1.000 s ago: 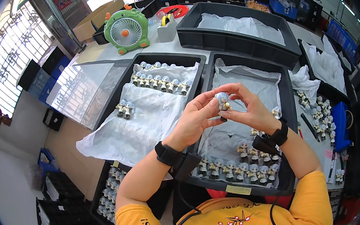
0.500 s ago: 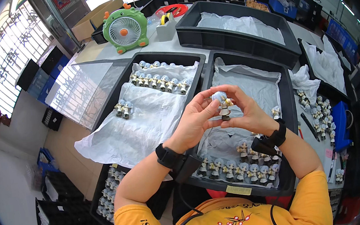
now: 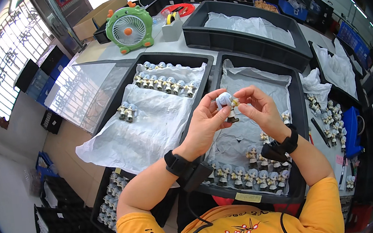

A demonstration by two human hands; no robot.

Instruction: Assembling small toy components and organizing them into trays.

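A small figurine (image 3: 226, 101) with pale blue-grey hair, a light outfit and a dark base is held up over the right-hand tray. My left hand (image 3: 208, 116) pinches it from the left, thumb across its front. From the other side, my right hand (image 3: 261, 110) has its thumb and fingertips closed at the figurine's edge. Below, the right-hand black tray (image 3: 298, 99) is lined with white paper, and similar figurines (image 3: 249, 177) stand in rows at its near end. The left-hand black tray (image 3: 143, 59) holds more rows at its far end and a pair (image 3: 127, 111) on the paper.
A green fan (image 3: 129, 29) and a tape dispenser (image 3: 172, 29) stand at the back, beside a paper-lined black bin (image 3: 236, 32). Loose figurines (image 3: 333, 120), a black pen (image 3: 320, 131) and a blue container (image 3: 352, 129) lie at right. Another filled tray (image 3: 111, 201) sits lower left.
The figurine has turned and tilted between my hands and moved slightly left. My right hand's fingers have shifted from around its head and base toward its side.
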